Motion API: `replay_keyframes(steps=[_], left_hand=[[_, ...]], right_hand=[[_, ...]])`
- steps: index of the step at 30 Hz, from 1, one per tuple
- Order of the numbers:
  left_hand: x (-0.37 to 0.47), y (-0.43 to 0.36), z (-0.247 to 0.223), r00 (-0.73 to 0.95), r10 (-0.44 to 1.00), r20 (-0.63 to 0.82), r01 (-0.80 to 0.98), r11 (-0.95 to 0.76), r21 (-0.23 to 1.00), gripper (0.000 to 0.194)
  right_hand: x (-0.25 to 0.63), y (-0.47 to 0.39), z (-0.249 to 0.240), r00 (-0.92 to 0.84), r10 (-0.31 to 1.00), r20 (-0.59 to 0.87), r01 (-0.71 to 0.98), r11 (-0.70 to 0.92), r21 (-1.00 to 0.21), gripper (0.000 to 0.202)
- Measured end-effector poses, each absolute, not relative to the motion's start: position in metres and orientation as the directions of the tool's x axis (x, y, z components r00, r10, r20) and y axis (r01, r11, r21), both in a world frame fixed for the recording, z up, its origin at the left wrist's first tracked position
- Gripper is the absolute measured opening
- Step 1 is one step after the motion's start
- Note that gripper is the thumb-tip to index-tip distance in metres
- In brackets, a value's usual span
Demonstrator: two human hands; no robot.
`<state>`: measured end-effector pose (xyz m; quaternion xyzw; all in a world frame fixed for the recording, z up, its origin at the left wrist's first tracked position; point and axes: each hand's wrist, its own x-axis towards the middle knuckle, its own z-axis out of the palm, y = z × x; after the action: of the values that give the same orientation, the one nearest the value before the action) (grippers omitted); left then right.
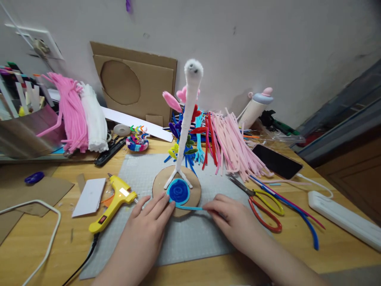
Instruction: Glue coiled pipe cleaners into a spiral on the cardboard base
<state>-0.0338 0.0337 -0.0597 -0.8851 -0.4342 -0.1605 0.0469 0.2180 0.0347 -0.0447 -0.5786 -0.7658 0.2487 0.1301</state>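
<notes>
A round cardboard disc [195, 186] lies on the grey mat and carries a tall white fuzzy stem [187, 123], upright, with pink, red, purple, green and yellow petals around it. In front of the stem's forked foot is a dark blue coil [178, 191] ringed in light blue. My left hand [150, 218] rests at the coil's lower left, its fingers spread and fingertips touching the ring's edge. A light blue pipe cleaner [192, 207] runs rightward from the ring, and its far end is pinched in my right hand [228, 216].
A yellow glue gun [114, 202] and white card [89, 196] lie left. Scissors [263, 204], loose blue strips, a phone [276, 161] and a power strip [342, 218] lie right. Pipe cleaner bundles [232, 143], cardboard [154, 75] and a bottle [256, 107] stand behind.
</notes>
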Motion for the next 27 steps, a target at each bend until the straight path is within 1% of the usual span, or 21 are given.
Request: replay_keyframes(steps=[7,13,17,21,27], left_hand=[[-0.029,0.031,-0.060,0.572,0.770,0.282,0.796,-0.604,0.035,0.052],[-0.025,0.029,-0.065,0.551,0.786,0.282,0.809,-0.586,0.054,0.045],[-0.025,0.028,-0.067,0.548,0.793,0.265,0.811,-0.581,0.063,0.048],[-0.025,0.028,-0.069,0.546,0.792,0.273,0.808,-0.584,0.075,0.047],[-0.022,0.027,-0.074,0.526,0.800,0.289,0.818,-0.569,0.088,0.044]], right_hand=[[0.209,0.053,-0.036,-0.283,0.956,-0.072,0.894,0.236,-0.381,0.022],[0.195,0.070,-0.029,-0.242,0.964,-0.107,0.941,0.206,-0.268,0.014],[0.188,0.078,-0.029,-0.254,0.963,-0.094,0.951,0.232,-0.203,0.013],[0.183,0.080,-0.030,-0.257,0.963,-0.082,0.955,0.241,-0.174,0.014],[0.178,0.082,-0.028,-0.260,0.960,-0.106,0.957,0.242,-0.159,0.015]])
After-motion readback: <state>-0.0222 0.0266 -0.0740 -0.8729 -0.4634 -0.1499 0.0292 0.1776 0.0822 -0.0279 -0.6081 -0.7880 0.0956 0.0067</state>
